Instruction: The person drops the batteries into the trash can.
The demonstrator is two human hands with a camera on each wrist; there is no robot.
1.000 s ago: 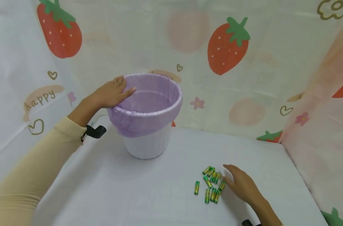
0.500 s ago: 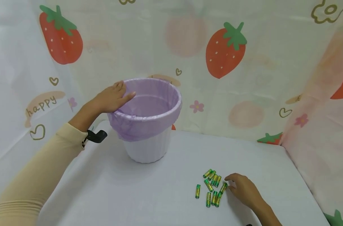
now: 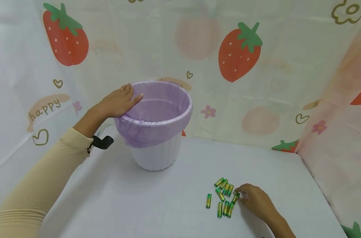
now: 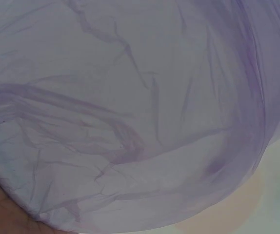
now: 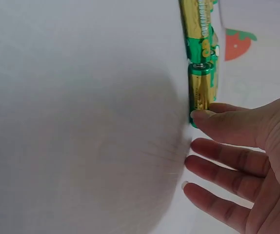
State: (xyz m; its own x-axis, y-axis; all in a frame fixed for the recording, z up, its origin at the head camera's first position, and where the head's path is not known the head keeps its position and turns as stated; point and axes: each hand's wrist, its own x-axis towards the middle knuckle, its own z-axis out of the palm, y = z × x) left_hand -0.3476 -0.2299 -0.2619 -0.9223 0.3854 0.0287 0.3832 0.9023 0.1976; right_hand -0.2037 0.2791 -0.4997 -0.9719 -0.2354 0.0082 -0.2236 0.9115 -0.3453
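Note:
A white bin (image 3: 156, 157) with a purple plastic liner (image 3: 165, 129) folded over its rim stands upright at the centre left in the head view. My left hand (image 3: 116, 102) rests on the rim's left side, thumb stretched out over the opening. The left wrist view shows creased liner (image 4: 130, 112) and a bit of the hand at the lower left. Several green and gold batteries (image 3: 220, 210) lie loosely grouped on the white table. My right hand (image 3: 256, 201) pinches the rightmost battery (image 5: 200, 90) between thumb and index finger, the other fingers spread apart.
The table (image 3: 124, 205) has a white cover. Behind it hangs a cloth backdrop (image 3: 156, 39) printed with strawberries, hearts and flowers; a pinkish side panel (image 3: 332, 158) borders the right edge.
My right hand has come down to the rightmost battery, and its thumb and index finger have closed on it. The left hand stays on the rim. The head view has shifted slightly.

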